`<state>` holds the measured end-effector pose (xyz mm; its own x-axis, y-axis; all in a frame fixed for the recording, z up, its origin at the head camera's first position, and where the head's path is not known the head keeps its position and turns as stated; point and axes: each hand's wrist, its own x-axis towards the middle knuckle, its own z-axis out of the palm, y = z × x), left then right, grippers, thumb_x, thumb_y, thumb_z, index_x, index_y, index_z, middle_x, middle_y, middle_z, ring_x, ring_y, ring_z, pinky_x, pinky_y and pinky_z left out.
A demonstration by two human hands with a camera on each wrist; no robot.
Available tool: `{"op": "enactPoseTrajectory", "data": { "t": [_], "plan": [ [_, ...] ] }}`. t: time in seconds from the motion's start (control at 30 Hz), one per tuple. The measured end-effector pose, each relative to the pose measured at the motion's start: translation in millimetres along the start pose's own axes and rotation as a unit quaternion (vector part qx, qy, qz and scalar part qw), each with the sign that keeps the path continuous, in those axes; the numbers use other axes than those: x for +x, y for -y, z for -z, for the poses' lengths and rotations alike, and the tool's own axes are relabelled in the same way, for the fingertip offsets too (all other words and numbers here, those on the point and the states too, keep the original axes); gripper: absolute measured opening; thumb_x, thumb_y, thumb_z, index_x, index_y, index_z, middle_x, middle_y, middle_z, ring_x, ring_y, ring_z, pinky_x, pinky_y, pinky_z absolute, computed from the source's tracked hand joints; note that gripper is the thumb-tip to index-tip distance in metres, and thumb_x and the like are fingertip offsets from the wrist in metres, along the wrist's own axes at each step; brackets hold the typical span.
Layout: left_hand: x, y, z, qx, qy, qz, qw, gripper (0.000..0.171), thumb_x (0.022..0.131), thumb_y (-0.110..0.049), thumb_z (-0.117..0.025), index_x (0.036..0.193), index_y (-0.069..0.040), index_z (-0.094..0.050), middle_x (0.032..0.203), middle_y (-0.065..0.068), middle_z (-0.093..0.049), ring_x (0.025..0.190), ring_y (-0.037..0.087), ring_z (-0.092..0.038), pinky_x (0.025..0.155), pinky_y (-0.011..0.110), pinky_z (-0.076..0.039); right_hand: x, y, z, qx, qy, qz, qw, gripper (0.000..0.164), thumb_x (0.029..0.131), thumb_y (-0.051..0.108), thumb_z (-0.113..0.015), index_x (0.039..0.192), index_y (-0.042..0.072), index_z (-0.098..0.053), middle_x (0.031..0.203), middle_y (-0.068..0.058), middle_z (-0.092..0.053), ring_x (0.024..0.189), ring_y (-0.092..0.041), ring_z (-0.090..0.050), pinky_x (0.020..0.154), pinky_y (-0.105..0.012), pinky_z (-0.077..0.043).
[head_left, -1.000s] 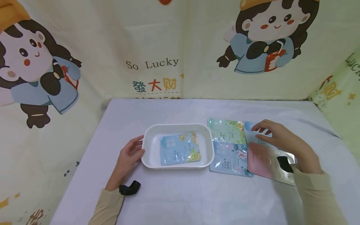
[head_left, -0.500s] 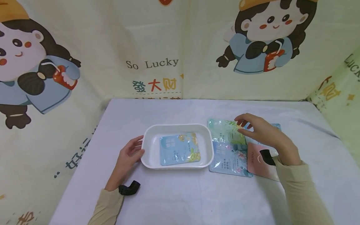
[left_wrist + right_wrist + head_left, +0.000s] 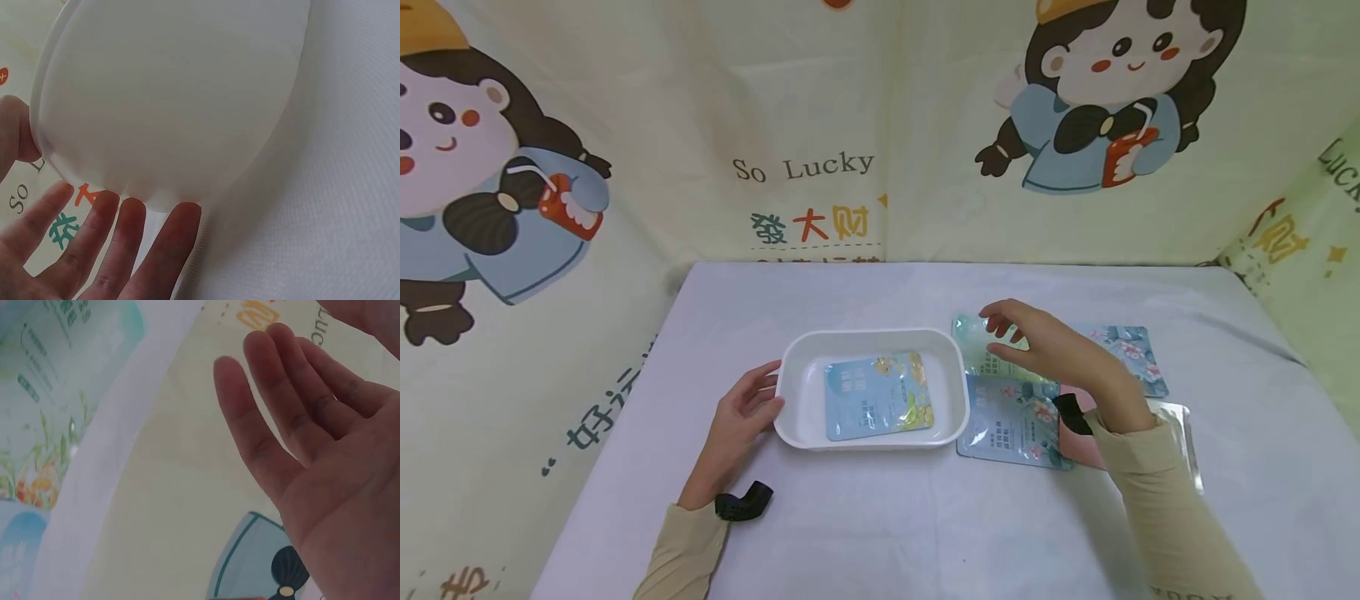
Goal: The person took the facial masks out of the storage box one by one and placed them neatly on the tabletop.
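A white tray (image 3: 871, 335) holds a light blue sheet mask packet (image 3: 880, 396) with yellow print. My left hand (image 3: 739, 433) touches the tray's left end; in the left wrist view its fairly straight fingertips rest against the tray wall (image 3: 169, 119), the thumb by the rim. Above a green sheet mask packet (image 3: 973, 354) hovers my right hand (image 3: 1045, 342), fingers loosely bent and holding nothing. The right wrist view shows that hand (image 3: 331, 444) apart from the green packet (image 3: 56, 394). My right hand and forearm partly cover the packets beneath.
Right of the tray lie a blue floral packet (image 3: 1011, 421), another blue floral packet (image 3: 1131, 354) and a pink packet (image 3: 1078, 437), partly under my sleeve. White cloth covers the table (image 3: 865, 525). A printed curtain (image 3: 925, 150) hangs behind it.
My right hand has moved left, from over the right-hand blue packet to over the green packet, with nothing in it. My left hand and the tray have stayed in place.
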<state>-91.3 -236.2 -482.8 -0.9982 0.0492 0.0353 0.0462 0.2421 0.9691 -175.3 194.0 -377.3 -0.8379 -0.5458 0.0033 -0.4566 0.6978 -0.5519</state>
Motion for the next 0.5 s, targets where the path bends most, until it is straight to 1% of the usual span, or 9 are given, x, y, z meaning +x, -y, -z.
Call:
{"op": "enactPoseTrajectory", "data": {
  "t": [0.13, 0.27, 0.4, 0.5],
  "plan": [
    [-0.7, -2.8, 0.2, 0.002, -0.002, -0.001, 1.0, 0.054, 0.096, -0.019, -0.067, 0.146, -0.018, -0.047, 0.134, 0.011, -0.055, 0.114, 0.01, -0.06, 0.086, 0.021, -0.054, 5, 6, -6, 0.012, 0.007, 0.02, 1.0, 0.048, 0.093, 0.016, -0.071, 0.134, 0.004, -0.049, 0.118, -0.011, -0.06, 0.107, -0.03, -0.057, 0.089, -0.048, -0.053],
    [-0.8, -6.6, -0.4, 0.003, -0.006, 0.001, 1.0, 0.054, 0.095, -0.019, -0.068, 0.146, -0.017, -0.047, 0.134, 0.011, -0.055, 0.114, 0.01, -0.06, 0.087, 0.02, -0.054, 11, 11, -11, 0.011, 0.007, 0.04, 0.999, 0.048, 0.092, 0.015, -0.072, 0.133, 0.003, -0.05, 0.12, -0.012, -0.06, 0.106, -0.03, -0.057, 0.089, -0.046, -0.053],
    [-0.5, -9.0, -0.8, -0.003, -0.005, 0.006, 1.0, 0.054, 0.095, -0.018, -0.068, 0.145, -0.017, -0.048, 0.134, 0.011, -0.056, 0.114, 0.011, -0.06, 0.086, 0.021, -0.054, 17, 15, -18, 0.019, 0.006, 0.046, 0.999, 0.046, 0.092, 0.014, -0.072, 0.132, 0.003, -0.052, 0.121, -0.011, -0.06, 0.104, -0.028, -0.057, 0.09, -0.045, -0.053],
    [-1.1, -9.2, -0.2, -0.004, -0.005, 0.008, 1.0, 0.054, 0.095, -0.018, -0.068, 0.145, -0.017, -0.048, 0.133, 0.011, -0.056, 0.114, 0.012, -0.06, 0.087, 0.021, -0.053, 22, 20, -24, 0.027, 0.012, 0.05, 0.998, 0.046, 0.092, 0.014, -0.071, 0.132, 0.002, -0.051, 0.122, -0.012, -0.059, 0.104, -0.026, -0.056, 0.092, -0.044, -0.052]
  ]
}}
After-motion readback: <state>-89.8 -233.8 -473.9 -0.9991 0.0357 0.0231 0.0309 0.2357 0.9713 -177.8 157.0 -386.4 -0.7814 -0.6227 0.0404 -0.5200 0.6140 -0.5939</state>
